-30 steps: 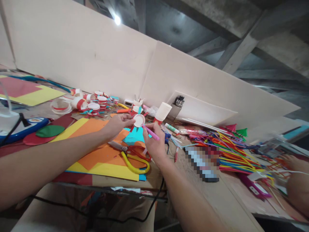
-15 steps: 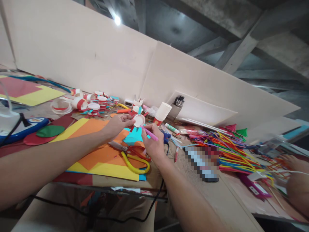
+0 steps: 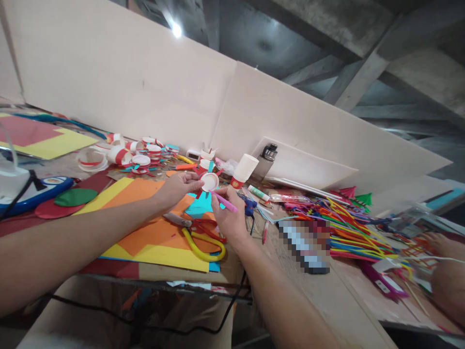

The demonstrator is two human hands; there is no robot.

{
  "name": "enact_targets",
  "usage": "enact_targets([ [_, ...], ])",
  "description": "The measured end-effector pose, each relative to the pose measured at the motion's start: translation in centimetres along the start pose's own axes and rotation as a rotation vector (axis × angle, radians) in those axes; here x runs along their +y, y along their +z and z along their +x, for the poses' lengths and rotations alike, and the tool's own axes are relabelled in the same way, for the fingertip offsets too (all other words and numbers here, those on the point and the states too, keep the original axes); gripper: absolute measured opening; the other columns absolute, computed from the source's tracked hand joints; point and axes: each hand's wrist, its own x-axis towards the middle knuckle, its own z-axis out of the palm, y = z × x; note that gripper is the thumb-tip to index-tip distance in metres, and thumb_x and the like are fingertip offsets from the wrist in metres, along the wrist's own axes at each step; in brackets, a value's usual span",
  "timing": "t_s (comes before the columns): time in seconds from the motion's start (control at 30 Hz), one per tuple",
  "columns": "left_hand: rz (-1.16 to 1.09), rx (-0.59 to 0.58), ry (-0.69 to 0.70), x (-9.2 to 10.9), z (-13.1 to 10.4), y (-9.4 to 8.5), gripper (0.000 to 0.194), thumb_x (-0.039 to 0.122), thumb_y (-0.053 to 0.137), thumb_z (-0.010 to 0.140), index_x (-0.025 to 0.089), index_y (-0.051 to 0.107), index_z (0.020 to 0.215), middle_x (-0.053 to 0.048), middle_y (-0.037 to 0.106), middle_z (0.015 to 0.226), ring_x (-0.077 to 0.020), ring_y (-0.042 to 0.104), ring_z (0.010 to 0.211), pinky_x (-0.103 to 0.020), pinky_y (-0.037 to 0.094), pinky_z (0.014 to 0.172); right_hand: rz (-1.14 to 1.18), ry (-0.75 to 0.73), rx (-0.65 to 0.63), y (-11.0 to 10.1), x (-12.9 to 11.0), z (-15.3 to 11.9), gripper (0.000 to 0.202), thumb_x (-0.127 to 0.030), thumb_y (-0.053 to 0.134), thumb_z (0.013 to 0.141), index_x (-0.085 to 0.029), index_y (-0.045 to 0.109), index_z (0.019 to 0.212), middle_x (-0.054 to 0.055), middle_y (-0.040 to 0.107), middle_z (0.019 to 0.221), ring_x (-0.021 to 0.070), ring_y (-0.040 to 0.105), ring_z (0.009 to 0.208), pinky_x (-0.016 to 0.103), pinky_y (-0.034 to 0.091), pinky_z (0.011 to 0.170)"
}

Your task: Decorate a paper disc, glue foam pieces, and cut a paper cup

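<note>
A person's left hand (image 3: 177, 187) pinches the rim of a small round white paper disc (image 3: 209, 182), probably a cut-down cup base with red and teal paper tabs fanning from it, holding it just above the table. The right hand (image 3: 229, 218) is closed around a slim pink pen-like stick (image 3: 224, 202), its tip touching the disc's lower edge (whether it is a pen or a straw is hard to tell at this size). Beneath the hands lie flat, matte sheets of orange, yellow and teal paper (image 3: 145, 232) on a worn wooden table (image 3: 327, 295). Scissors (image 3: 199, 236) with looped red and yellow handles rest on the sheets just under the right hand. Behind stand a tall stack of white paper cups (image 3: 244, 170) and a cluster of short red-banded cup pieces (image 3: 140, 152). To the right sprawls a tangle of thin coloured straws (image 3: 348, 223).
</note>
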Motion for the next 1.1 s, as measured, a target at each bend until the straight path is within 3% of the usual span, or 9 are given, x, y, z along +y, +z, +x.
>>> enact_targets([
  [0.37, -0.036, -0.022, -0.011, -0.1, 0.0, 0.0, 0.034, 0.04, 0.073, 0.069, 0.012, 0.066, 0.088, -0.004, 0.069, 0.076, -0.0139, 0.062, 0.065, -0.027, 0.05, 0.068, 0.099, 0.028, 0.005, -0.5, -0.5, 0.2, 0.006, -0.026, 0.056, 0.083, -0.02, 0.058, 0.084, 0.002, 0.065, 0.077, 0.0156, 0.061, 0.07, 0.029, 0.048, 0.065],
  [0.67, -0.14, -0.09, -0.138, 0.3, -0.6, 0.8, 0.032, 0.042, 0.074, 0.068, 0.013, 0.068, 0.082, -0.007, 0.071, 0.082, -0.0158, 0.064, 0.072, -0.031, 0.05, 0.077, 0.118, -0.017, 0.078, -0.8, -0.7, 0.4, 0.007, -0.026, 0.057, 0.085, -0.019, 0.058, 0.087, 0.001, 0.064, 0.081, 0.0143, 0.06, 0.074, 0.028, 0.047, 0.069],
  [0.93, -0.125, -0.178, -0.148, -0.3, -0.5, 0.7, 0.037, 0.044, 0.071, 0.073, 0.014, 0.07, 0.094, -0.007, 0.071, 0.089, -0.0161, 0.064, 0.079, -0.028, 0.049, 0.077, 0.155, -0.007, 0.042, -0.5, -0.5, 0.3, 0.008, -0.026, 0.057, 0.085, -0.019, 0.058, 0.09, 0.003, 0.065, 0.085, 0.015, 0.062, 0.078, 0.029, 0.049, 0.072],
  [1.1, -0.112, -0.191, -0.141, -0.4, -0.6, 0.7, 0.037, 0.045, 0.071, 0.073, 0.014, 0.071, 0.092, -0.007, 0.071, 0.089, -0.0156, 0.063, 0.077, -0.027, 0.048, 0.074, 0.153, -0.011, 0.05, -0.4, -0.5, 0.3, 0.006, -0.023, 0.058, 0.085, -0.02, 0.059, 0.09, 0.003, 0.065, 0.086, 0.0151, 0.062, 0.078, 0.029, 0.049, 0.072],
])
